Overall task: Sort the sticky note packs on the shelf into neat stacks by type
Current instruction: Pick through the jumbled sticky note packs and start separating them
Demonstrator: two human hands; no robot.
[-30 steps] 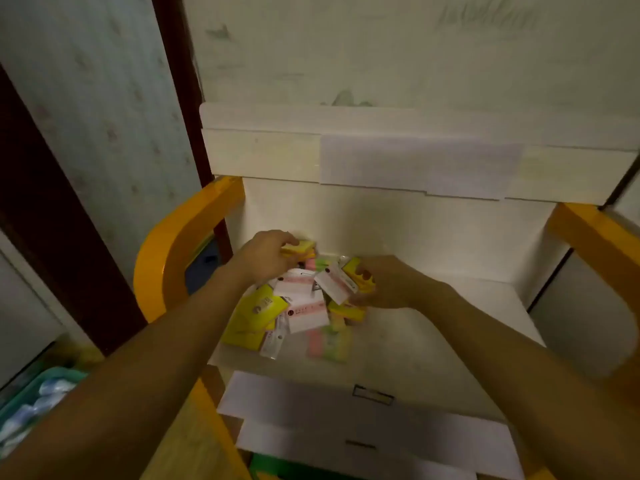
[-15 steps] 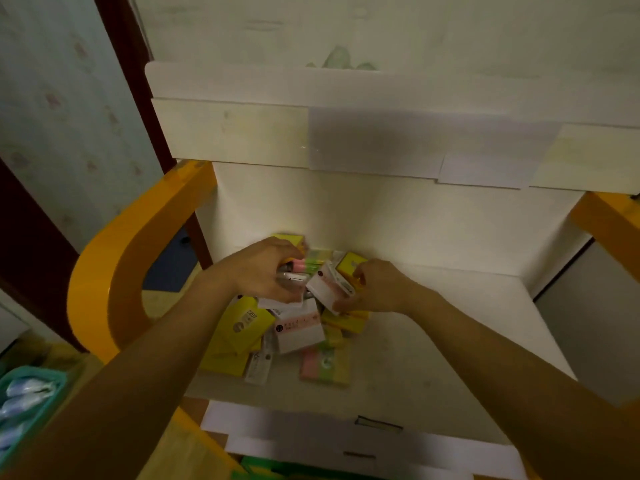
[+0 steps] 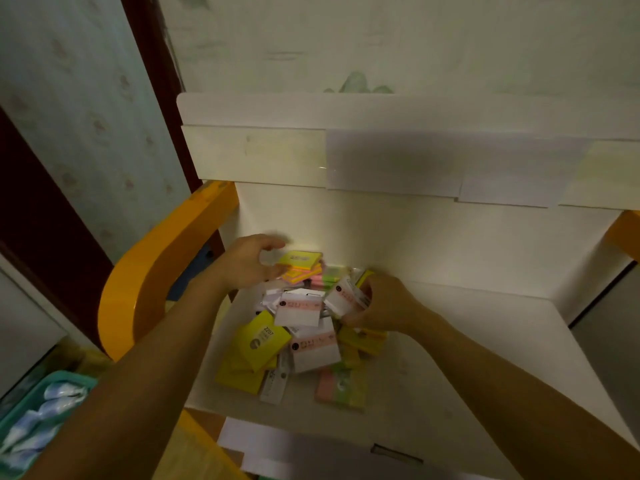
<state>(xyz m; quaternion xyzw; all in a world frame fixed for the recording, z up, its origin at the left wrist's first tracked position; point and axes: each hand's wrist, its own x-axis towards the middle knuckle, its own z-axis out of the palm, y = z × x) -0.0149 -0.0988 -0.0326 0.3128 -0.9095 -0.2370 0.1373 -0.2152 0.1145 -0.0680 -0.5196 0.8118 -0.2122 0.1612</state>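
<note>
- On the white shelf (image 3: 450,375): loose heap of sticky note packs (image 3: 304,334), left of centre.
- Left hand (image 3: 247,263) spread wide, empty, just beside yellow-topped pack (image 3: 300,259) at the back.
- Right hand (image 3: 379,303) grips white-labelled pack (image 3: 343,298).

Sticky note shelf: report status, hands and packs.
Left hand open beside multicoloured pack. Right hand grips white-labelled pack. Pile unsorted, nothing blocking.

Home room: wallpapered wall (image 3: 86,109), orange-framed shelf (image 3: 485,341).
</note>
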